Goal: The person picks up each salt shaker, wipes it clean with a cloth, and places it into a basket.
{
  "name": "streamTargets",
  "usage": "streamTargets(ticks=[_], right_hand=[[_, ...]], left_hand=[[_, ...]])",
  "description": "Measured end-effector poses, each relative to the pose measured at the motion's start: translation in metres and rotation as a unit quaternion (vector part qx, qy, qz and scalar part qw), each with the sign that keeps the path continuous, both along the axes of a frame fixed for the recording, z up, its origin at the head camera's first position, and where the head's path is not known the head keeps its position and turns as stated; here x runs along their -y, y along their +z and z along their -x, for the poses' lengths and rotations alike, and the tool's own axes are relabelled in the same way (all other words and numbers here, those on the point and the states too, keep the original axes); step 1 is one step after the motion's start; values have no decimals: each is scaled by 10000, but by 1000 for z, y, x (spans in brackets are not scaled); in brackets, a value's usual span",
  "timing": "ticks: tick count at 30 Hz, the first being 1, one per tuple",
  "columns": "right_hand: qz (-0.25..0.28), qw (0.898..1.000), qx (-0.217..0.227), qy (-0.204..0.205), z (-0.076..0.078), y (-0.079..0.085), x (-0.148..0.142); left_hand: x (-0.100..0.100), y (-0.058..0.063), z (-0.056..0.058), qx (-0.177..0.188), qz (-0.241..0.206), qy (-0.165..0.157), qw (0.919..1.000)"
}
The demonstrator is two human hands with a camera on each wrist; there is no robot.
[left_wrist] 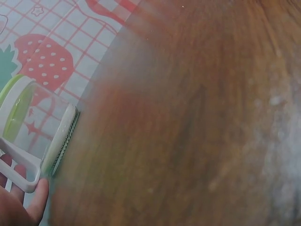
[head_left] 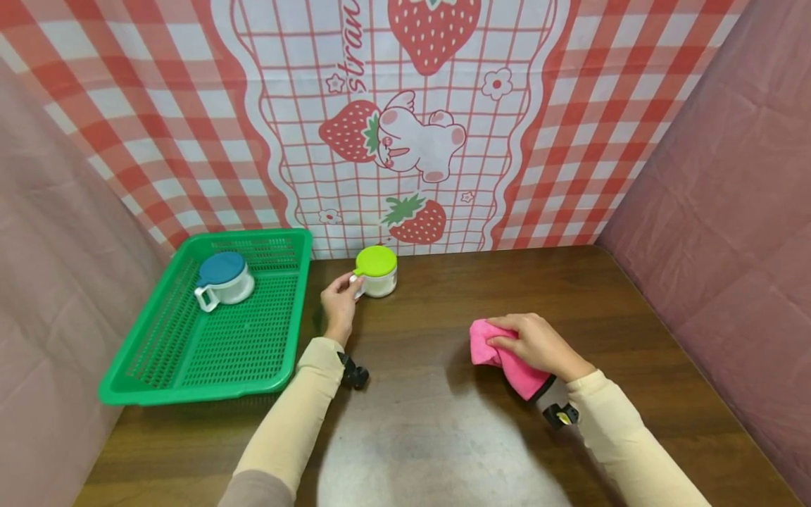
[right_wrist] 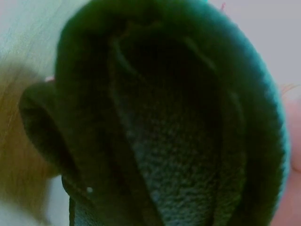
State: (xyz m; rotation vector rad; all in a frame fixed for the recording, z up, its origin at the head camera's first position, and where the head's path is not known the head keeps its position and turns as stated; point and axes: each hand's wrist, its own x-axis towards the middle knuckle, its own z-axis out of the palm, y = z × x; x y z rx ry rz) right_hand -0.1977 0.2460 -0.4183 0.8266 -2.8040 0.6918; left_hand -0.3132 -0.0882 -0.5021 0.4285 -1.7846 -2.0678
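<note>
My left hand (head_left: 340, 301) grips the white handle of a seasoning jar with a lime-green lid (head_left: 376, 261), at the back of the table near the printed cloth. In the left wrist view the jar's clear body (left_wrist: 44, 117) shows tilted at the left edge, its handle between the fingers (left_wrist: 39, 200). My right hand (head_left: 535, 343) pinches a folded pink cloth (head_left: 521, 373) over the right half of the table. Folds of the cloth (right_wrist: 178, 141) look dark and fill most of the right wrist view, hiding most of that hand.
A green plastic basket (head_left: 303, 296) stands on the left of the wooden table (head_left: 412, 422). Inside it lies a similar jar with a blue lid (head_left: 223, 268). A strawberry-print cloth (head_left: 405, 141) hangs behind, and pink curtains (head_left: 716, 176) close off both sides.
</note>
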Motion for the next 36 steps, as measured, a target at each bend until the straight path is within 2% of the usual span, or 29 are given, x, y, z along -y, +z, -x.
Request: streamTargets(ticks=[14,22,29,36], right_hand=[[35,10000,9,-5,0,0,0],[48,10000,-7,17,1,-1,-1],[72,10000,-2,23,0,-1,-2],[91,10000,2,-4,-1,-2,-2]], left_hand=[[3,4,-2,224,312,-108,9992],[6,7,-2,380,755,-252,9961],[6,4,-1,396,1232,-108,9915],[5,3,-1,212,1059,-22,9942]])
